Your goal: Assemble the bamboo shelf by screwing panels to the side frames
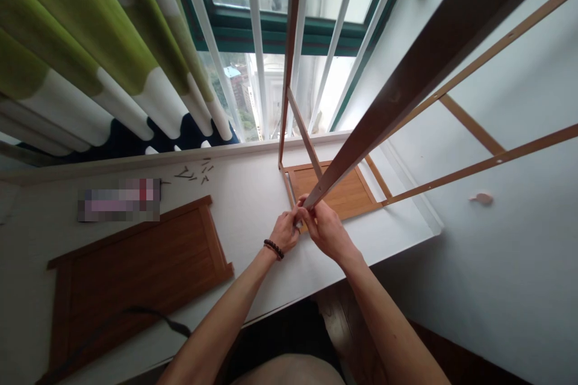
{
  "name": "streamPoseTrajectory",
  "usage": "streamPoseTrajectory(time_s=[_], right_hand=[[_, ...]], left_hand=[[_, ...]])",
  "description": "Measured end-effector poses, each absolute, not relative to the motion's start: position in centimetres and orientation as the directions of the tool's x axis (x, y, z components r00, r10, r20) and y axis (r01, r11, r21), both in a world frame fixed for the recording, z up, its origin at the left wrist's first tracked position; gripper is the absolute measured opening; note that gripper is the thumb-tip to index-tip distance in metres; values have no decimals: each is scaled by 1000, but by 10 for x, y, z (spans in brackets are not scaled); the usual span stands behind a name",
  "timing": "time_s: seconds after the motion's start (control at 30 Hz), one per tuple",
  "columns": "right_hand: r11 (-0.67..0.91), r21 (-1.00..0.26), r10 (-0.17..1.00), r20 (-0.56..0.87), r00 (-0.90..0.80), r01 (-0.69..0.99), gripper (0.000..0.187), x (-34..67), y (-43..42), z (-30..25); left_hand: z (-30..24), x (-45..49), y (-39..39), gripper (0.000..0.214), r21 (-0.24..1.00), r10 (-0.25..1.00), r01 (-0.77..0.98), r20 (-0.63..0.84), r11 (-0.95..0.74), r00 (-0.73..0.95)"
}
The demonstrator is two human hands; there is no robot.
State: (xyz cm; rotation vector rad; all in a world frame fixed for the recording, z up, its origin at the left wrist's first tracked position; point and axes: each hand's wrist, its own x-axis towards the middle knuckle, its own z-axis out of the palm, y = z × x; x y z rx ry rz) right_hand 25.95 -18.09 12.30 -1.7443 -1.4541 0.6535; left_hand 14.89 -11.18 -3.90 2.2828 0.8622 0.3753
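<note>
A half-assembled brown wooden frame stands on the white ledge, its nearest wooden post (383,93) slanting up towards me. At the lower end of this post my right hand (332,230) is closed, fingers and thumb against the wood. My left hand (285,233), with a dark bead bracelet at the wrist, meets it at the same corner. Its fingers are pinched together; what lies between them is hidden. Beneath the post, a wooden panel (347,183) forms the low shelf of the frame. A thin crossbar (304,132) joins the near post to the far left one.
A loose wooden panel (144,277) lies on the white ledge (253,192) to the left. Several screws (194,173) are scattered behind it, near a blurred pink package (120,200). White window bars (257,42), a green-and-white curtain (103,30) and a wall (519,264) border the ledge.
</note>
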Motion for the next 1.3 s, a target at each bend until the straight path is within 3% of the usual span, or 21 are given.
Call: streamPoseTrajectory(time_s=[0.23,0.43,0.77,1.0,1.3], right_hand=[[-31,-843,971,103,218,537,30,265,-185,116],[2,-867,974,115,197,499,39,269,-202,94],[-57,-887,846,201,494,459,42,255,-191,76],[-13,-895,885,197,422,446,35,249,-186,75],[-9,-820,931,202,305,572,50,248,-193,52]], left_hand=[[-43,157,-117,31,667,725,525,33,-529,688],[-44,159,-120,27,658,768,569,23,-493,640],[-51,158,-117,26,677,780,515,143,-526,610],[-60,158,-113,24,741,791,430,220,-516,571],[-68,155,-114,22,801,826,372,249,-469,506]])
